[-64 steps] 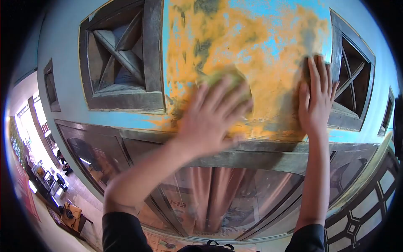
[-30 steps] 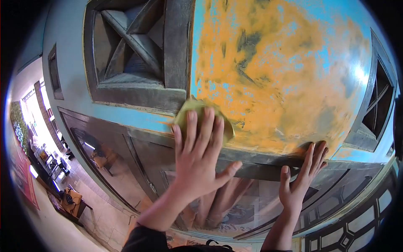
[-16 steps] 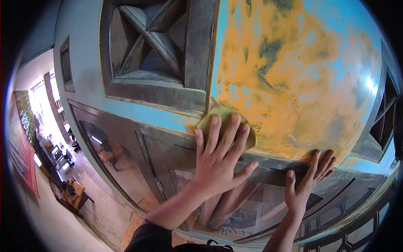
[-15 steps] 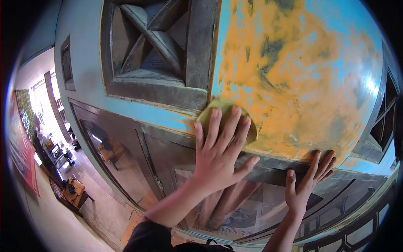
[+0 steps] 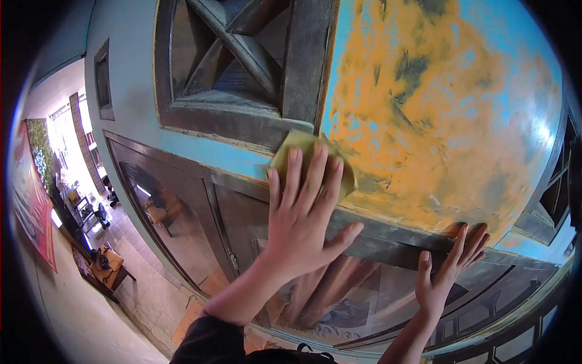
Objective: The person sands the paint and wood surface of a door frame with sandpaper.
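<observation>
**Corner pressure**

Head: our left grip [image 5: 300, 233] lies uncurled, pressing a sandpaper sheet [image 5: 348, 179] over the lower-left corner of the patchy panel [image 5: 448, 133]; our right grip [image 5: 439, 280] splays, holding nothing, at its bottom edge. Rubbing seems in hand, calling next for even strokes.

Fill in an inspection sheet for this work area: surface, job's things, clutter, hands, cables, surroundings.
Surface: wall panel, patchy orange, blue and dark.
Job's things: yellow-green sheet, at the panel's lower left corner.
Clutter: dark item on brown-topped furniture, far left.
Hands: left hand spread flat on the sheet; right hand spread at the panel's lower edge.
Cables: nothing seen near the hands.
Surroundings: wooden crossbars upper left, glazed panels below, bright opening far left.
</observation>
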Motion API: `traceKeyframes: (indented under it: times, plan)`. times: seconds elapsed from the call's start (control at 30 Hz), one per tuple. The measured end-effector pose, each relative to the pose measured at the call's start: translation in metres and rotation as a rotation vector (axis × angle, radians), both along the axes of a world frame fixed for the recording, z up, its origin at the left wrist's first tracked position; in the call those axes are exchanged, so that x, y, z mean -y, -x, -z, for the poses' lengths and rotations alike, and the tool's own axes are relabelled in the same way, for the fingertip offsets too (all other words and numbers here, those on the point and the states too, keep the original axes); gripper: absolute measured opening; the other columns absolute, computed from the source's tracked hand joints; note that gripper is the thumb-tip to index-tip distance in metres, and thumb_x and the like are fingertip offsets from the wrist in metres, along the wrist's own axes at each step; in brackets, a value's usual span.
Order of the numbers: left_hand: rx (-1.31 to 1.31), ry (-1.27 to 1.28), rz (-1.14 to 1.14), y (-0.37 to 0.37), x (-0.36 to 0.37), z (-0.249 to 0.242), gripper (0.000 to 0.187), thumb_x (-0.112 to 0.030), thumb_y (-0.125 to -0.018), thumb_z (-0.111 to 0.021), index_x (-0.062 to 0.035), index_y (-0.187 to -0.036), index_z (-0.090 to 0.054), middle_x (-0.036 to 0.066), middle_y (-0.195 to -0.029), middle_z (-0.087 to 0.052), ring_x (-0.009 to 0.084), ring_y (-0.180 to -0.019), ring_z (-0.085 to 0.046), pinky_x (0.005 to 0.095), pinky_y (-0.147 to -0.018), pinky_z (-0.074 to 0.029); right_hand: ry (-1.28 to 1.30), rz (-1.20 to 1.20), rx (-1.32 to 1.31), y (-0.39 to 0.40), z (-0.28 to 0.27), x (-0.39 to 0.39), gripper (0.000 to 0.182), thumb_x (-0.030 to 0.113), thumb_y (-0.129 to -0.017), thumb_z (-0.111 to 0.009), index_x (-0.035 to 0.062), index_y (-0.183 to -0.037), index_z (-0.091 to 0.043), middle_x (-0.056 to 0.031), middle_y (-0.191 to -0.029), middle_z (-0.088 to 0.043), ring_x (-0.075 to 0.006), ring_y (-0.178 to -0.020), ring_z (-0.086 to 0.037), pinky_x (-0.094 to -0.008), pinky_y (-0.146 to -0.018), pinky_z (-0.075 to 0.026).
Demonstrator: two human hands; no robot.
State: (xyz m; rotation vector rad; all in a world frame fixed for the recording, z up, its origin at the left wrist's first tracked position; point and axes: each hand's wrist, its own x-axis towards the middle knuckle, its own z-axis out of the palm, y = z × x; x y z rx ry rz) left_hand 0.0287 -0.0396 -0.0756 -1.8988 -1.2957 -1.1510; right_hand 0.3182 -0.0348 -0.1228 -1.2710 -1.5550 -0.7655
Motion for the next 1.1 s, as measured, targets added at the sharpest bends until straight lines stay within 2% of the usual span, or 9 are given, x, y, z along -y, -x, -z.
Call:
traceKeyframes:
  times: [0.1,0.27,0.43,0.57,0.67,0.7,0.8,0.93,1.1]
  plan:
    - [0.020,0.024,-0.007,-0.005,-0.002,0.051,0.089,-0.059,-0.097,-0.052,0.0040,-0.156,-0.031,0.030,-0.166,-0.017,0.0520,-0.154,-0.007,0.0647,-0.120,0.000,0.002,0.003,-0.007,0.000,0.002,0.000,0.082,0.061,-0.100,-0.047,0.0131,-0.162,-0.024,-0.0187,-0.171,-0.006,-0.0411,-0.158,0.002,-0.0645,-0.120,0.006]
    - [0.044,0.012,-0.094,0.022,-0.006,0.010,0.092,-0.060,-0.097,-0.050,0.0072,-0.156,-0.026,0.029,-0.166,-0.015,0.0505,-0.154,-0.005,0.0645,-0.120,0.000,-0.016,-0.003,-0.023,0.004,0.003,0.000,0.082,0.062,-0.100,-0.047,0.0142,-0.163,-0.024,-0.0181,-0.171,-0.006,-0.0408,-0.158,0.001,-0.0650,-0.119,0.006]
    - [-0.025,0.046,-0.085,0.022,0.001,0.048,0.095,-0.063,-0.098,-0.047,0.0080,-0.157,-0.024,0.031,-0.166,-0.013,0.0509,-0.154,-0.005,0.0639,-0.121,-0.001,-0.023,-0.007,-0.039,0.009,0.004,0.000,0.082,0.062,-0.100,-0.046,0.0156,-0.164,-0.022,-0.0172,-0.171,-0.006,-0.0407,-0.158,0.001,-0.0658,-0.119,0.005]
    - [0.031,0.031,-0.131,0.045,-0.006,0.010,0.098,-0.064,-0.097,-0.046,0.0075,-0.158,-0.020,0.030,-0.166,-0.013,0.0510,-0.154,-0.005,0.0635,-0.121,-0.003,-0.009,0.001,-0.054,0.014,0.002,0.001,0.084,0.063,-0.100,-0.046,0.0160,-0.164,-0.020,-0.0160,-0.172,-0.005,-0.0402,-0.158,0.002,-0.0659,-0.119,0.004]
    - [0.032,0.060,-0.122,0.050,-0.003,0.022,0.097,-0.063,-0.097,-0.046,0.0083,-0.158,-0.020,0.031,-0.166,-0.013,0.0514,-0.154,-0.005,0.0644,-0.121,-0.002,-0.006,0.007,-0.060,0.017,0.004,0.001,0.085,0.063,-0.100,-0.046,0.0161,-0.164,-0.018,-0.0153,-0.172,-0.005,-0.0398,-0.158,0.002,-0.0660,-0.119,0.004]
    - [0.026,0.063,-0.123,0.048,-0.002,0.041,0.097,-0.063,-0.097,-0.046,0.0093,-0.157,-0.020,0.031,-0.166,-0.013,0.0520,-0.154,-0.005,0.0654,-0.120,-0.002,-0.005,0.012,-0.059,0.017,0.004,0.001,0.085,0.063,-0.100,-0.046,0.0162,-0.165,-0.018,-0.0153,-0.172,-0.005,-0.0397,-0.158,0.002,-0.0660,-0.119,0.004]
    - [0.041,0.056,-0.153,0.055,-0.007,0.057,0.091,-0.061,-0.097,-0.049,0.0057,-0.155,-0.030,0.026,-0.166,-0.018,0.0507,-0.154,-0.006,0.0674,-0.119,-0.001,-0.013,0.024,-0.058,0.018,0.005,0.001,0.086,0.063,-0.100,-0.047,0.0162,-0.165,-0.016,-0.0152,-0.172,-0.005,-0.0394,-0.158,0.002,-0.0660,-0.119,0.004]
    - [0.141,0.007,-0.091,0.074,-0.006,0.010,0.092,-0.063,-0.097,-0.048,0.0057,-0.156,-0.030,0.026,-0.166,-0.018,0.0510,-0.154,-0.007,0.0678,-0.119,-0.001,-0.007,0.024,-0.046,0.019,0.004,0.002,0.086,0.062,-0.100,-0.047,0.0158,-0.165,-0.016,-0.0150,-0.172,-0.004,-0.0388,-0.158,0.002,-0.0657,-0.119,0.004]
    - [0.137,0.024,-0.130,0.061,0.000,0.038,0.095,-0.063,-0.096,-0.050,0.0059,-0.157,-0.027,0.025,-0.167,-0.016,0.0478,-0.155,-0.007,0.0651,-0.120,-0.001,-0.006,0.027,-0.049,0.021,0.003,0.002,0.086,0.059,-0.099,-0.049,0.0149,-0.165,-0.016,-0.0171,-0.172,-0.004,-0.0402,-0.158,0.003,-0.0661,-0.119,0.003]
